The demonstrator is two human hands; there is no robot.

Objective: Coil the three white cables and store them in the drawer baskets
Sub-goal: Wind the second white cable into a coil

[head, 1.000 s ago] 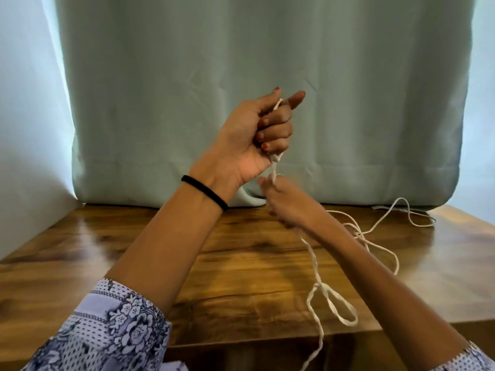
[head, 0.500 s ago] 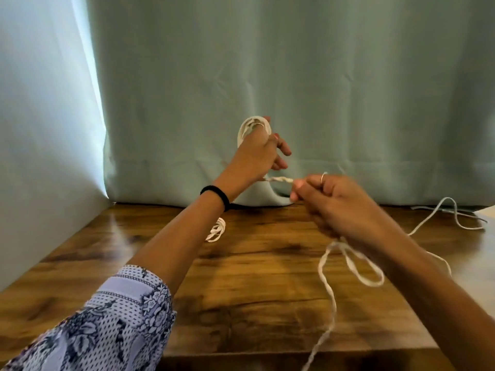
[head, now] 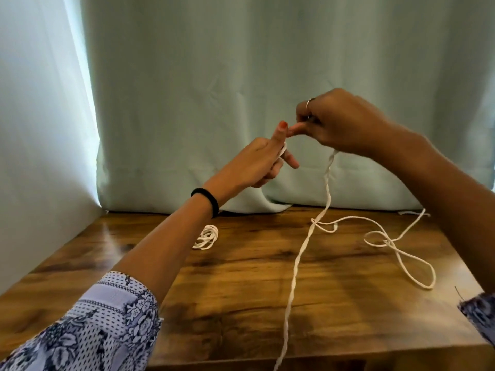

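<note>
Both hands are raised above the wooden table [head: 241,303]. My left hand [head: 257,162] has its thumb up and a few turns of a white cable wrapped around it, mostly hidden behind the fingers. My right hand [head: 340,124] is closed on the same white cable [head: 300,258], close to the left thumb. From the right hand the cable hangs down twisted, crosses the table and drops over the front edge. Its loose loops [head: 396,245] lie on the right part of the table. A small coiled white cable [head: 206,236] rests on the table behind my left forearm.
A pale green curtain [head: 241,76] hangs right behind the table. A white wall [head: 34,129] closes the left side. Another white cable end [head: 409,212] shows at the curtain's foot on the far right. No drawer or basket is in view.
My right hand rose from waist height to above and right of the left hand, pulling the cable up. The left hand tipped forward, and the coil on it is now less visible.
</note>
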